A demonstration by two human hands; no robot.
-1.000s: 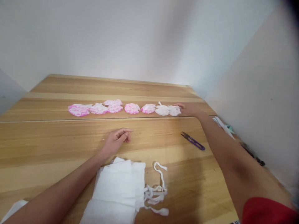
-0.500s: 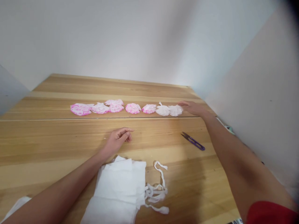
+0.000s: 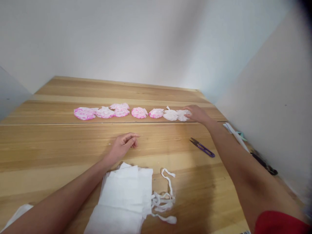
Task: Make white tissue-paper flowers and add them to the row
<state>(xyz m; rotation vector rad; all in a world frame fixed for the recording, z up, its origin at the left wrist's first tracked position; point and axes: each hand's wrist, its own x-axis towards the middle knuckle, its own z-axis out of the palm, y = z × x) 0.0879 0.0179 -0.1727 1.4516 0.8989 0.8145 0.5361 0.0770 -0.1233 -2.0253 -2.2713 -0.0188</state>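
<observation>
A: What's changed at our right hand (image 3: 198,114)?

B: Its fingertips now come in around the edge of the end white ruffled piece (image 3: 182,115). Thumb and forefinger look apart at the tips, but we can't tell whether they pinch it, so we can call that contact, not a firm hold.

A: And our left hand (image 3: 123,145)?

B: It lies loosely curled on the wooden table (image 3: 60,146), with nothing visible in it. We can't tell whether its fingertips meet.

A: Where does our end piece sit?

B: At the right end of the row, beyond the dark seam, touching the neighbouring white piece (image 3: 170,115). That one has a small twisted tail sticking up.

A: The rest of the row?

B: Pink-edged pieces (image 3: 139,112), rounded and crinkled like crumpled petals, some overlapping towards our left.

A: Nearer us?

B: A stack of white sheets (image 3: 122,188), flat, thin and soft-looking, fanned unevenly. Beside it we see tangled white strips (image 3: 163,203), narrow and curling. To their right and farther away lie the slim purple-handled snips (image 3: 202,148), dark blades slightly parted, well apart from both our hands.
</observation>
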